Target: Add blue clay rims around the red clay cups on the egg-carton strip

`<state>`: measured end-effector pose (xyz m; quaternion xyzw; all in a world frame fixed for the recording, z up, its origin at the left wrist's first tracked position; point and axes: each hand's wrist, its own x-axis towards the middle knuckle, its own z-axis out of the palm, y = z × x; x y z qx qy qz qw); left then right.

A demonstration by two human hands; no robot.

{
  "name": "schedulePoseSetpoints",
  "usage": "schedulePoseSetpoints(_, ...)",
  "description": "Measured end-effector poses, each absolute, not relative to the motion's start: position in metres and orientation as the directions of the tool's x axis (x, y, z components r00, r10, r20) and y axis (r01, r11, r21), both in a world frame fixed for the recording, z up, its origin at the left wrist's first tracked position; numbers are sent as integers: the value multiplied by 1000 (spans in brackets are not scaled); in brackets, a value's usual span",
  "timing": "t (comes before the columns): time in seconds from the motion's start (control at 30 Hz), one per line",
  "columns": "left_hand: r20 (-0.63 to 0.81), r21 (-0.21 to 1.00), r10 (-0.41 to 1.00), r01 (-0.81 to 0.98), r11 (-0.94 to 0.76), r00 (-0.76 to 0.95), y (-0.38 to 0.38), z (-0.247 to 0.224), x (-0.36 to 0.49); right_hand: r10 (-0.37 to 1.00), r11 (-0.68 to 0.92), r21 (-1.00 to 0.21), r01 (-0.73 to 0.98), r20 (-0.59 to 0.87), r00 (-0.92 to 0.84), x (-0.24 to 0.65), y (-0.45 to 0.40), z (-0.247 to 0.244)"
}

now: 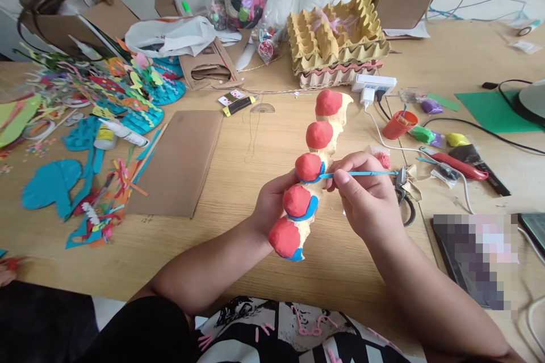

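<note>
In the head view, the left hand (270, 204) holds an egg-carton strip (337, 129) from its nine o'clock side, the fingers closed around it (mostly hidden behind). The strip stretches from one to seven o'clock, above the wooden table (230, 193), and carries five red clay domes (297, 201); blue clay (313, 207) edges the lower three. The right hand (368, 195) pinches a blue modelling tool (361, 173), whose tip touches the blue edge at the middle dome. At two o'clock from the strip stands a red cup (398, 127); at nine lies flat cardboard (174, 164).
</note>
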<state>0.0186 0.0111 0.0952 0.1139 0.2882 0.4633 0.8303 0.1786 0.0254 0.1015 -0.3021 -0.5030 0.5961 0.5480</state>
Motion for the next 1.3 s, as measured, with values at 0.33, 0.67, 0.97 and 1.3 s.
schedulePoseSetpoints(0.33, -336, 360, 823, -744, 562, 459, 12, 99, 20, 969, 93, -946, -311, 157, -190, 178, 31, 94)
schedulePoseSetpoints(0.67, -295, 291, 765, -709, 642, 572, 16, 104, 13, 932, 278, -952, -128, 299, -203, 183, 37, 90)
schedulePoseSetpoints(0.97, -337, 205, 715, -694, 691, 612, 17, 103, 12, 869, 483, -871, 86, 466, -164, 186, 41, 75)
schedulePoseSetpoints(1.3, -375, 184, 708, -701, 689, 598, 18, 104, 13, 786, 605, -793, 64, 583, -205, 185, 42, 76)
